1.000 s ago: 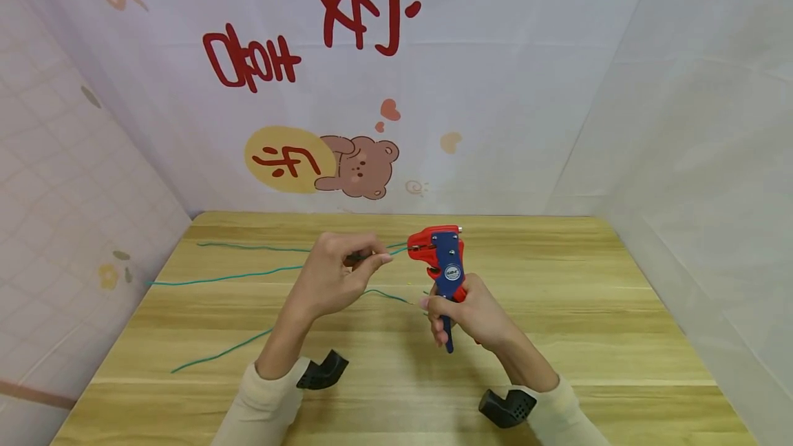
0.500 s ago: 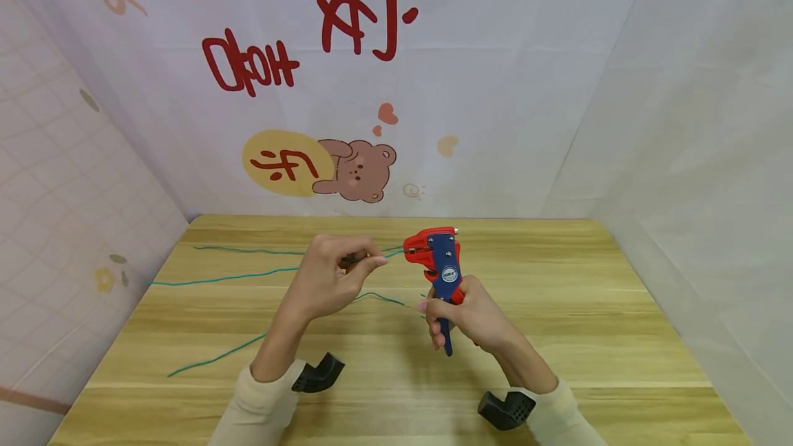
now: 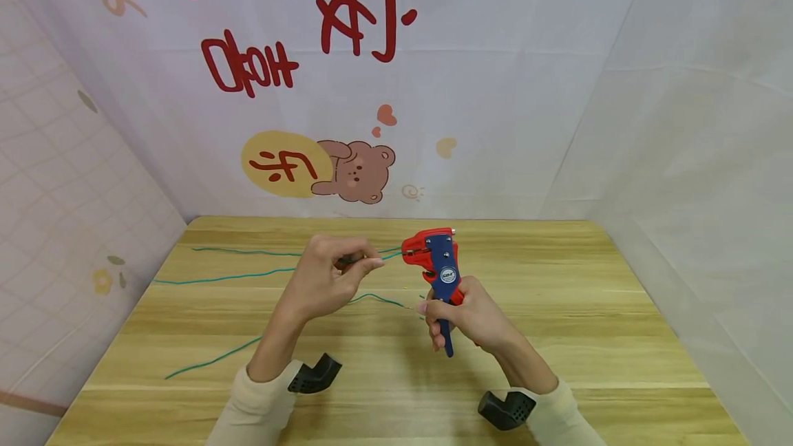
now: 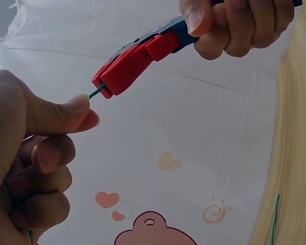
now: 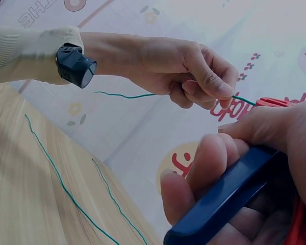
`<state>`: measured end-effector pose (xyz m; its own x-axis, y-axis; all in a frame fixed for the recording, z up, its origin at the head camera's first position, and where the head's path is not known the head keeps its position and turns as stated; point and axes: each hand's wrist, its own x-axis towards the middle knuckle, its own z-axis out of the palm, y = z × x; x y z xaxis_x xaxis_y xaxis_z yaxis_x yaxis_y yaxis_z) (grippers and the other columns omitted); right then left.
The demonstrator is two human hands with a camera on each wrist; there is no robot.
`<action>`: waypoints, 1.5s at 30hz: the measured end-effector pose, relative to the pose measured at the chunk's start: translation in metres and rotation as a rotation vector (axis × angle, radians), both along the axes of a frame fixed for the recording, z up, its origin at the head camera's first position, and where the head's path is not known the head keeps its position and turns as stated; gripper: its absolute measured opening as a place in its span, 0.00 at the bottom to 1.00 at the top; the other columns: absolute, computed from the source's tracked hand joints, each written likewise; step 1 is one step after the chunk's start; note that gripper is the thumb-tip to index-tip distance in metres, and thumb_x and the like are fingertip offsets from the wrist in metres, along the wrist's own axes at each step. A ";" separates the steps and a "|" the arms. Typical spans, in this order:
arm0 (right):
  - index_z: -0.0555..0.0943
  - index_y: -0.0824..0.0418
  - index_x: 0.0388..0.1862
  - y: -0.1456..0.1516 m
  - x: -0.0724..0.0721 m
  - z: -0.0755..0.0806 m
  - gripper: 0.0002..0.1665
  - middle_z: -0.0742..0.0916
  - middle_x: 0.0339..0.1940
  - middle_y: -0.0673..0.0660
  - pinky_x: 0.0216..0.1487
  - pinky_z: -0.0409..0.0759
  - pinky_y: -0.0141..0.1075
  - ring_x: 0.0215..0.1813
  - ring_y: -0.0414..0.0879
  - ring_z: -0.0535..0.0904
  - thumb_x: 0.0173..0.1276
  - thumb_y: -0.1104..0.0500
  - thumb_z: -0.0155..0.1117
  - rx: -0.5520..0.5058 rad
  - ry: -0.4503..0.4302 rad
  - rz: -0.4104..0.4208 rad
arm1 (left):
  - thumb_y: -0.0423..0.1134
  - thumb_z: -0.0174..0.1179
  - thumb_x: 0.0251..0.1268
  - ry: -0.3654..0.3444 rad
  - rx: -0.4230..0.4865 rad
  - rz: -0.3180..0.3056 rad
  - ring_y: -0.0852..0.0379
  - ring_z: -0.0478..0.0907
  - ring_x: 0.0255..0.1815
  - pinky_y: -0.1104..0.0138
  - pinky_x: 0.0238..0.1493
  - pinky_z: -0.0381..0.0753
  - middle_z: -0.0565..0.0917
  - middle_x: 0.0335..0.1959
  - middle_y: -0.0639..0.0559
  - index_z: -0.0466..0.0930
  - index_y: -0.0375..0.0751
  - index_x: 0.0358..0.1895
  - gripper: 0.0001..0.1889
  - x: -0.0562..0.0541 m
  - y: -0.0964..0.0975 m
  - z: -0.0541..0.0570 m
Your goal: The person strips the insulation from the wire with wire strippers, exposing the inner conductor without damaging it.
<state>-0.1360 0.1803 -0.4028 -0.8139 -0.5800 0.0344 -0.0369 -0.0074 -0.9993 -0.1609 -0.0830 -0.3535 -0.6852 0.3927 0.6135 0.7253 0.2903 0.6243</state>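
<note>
My right hand (image 3: 467, 312) grips the handles of a red and blue wire stripper (image 3: 441, 260), its red nose turned left. Between thumb and forefinger, my left hand (image 3: 331, 277) pinches a thin green wire (image 4: 96, 92) just short of that nose. The wire's end goes into the slot at the tool's tip, where it is hidden. In the right wrist view the blue handle (image 5: 219, 199) lies across the curled right fingers, and the wire's tail (image 5: 125, 95) trails out behind the left hand.
Two more green wires lie on the wooden table (image 3: 557, 336): one along the back (image 3: 248, 250), another passing under the left wrist (image 3: 213, 361). Small green scraps (image 3: 422, 318) lie near the right fingers. A white printed cloth (image 3: 495, 88) hangs behind the table.
The view has tilted slightly, shifting everything a little down and left. Both hands keep the same hold, with the wire still in the wire stripper's nose.
</note>
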 end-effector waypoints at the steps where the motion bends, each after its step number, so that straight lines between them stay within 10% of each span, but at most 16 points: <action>1: 0.76 0.72 0.28 0.000 0.000 0.000 0.16 0.82 0.18 0.52 0.25 0.85 0.49 0.18 0.44 0.83 0.75 0.63 0.62 0.000 -0.002 0.000 | 0.31 0.69 0.65 -0.005 -0.001 0.002 0.68 0.60 0.15 0.75 0.19 0.60 0.73 0.16 0.61 0.84 0.51 0.26 0.11 0.000 0.000 0.000; 45: 0.79 0.77 0.34 -0.006 0.000 0.007 0.15 0.86 0.23 0.61 0.32 0.87 0.53 0.23 0.50 0.87 0.74 0.63 0.65 -0.016 0.012 0.030 | 0.30 0.68 0.65 -0.060 -0.005 0.017 0.70 0.58 0.15 0.75 0.18 0.59 0.70 0.16 0.65 0.82 0.55 0.25 0.14 0.008 -0.017 0.006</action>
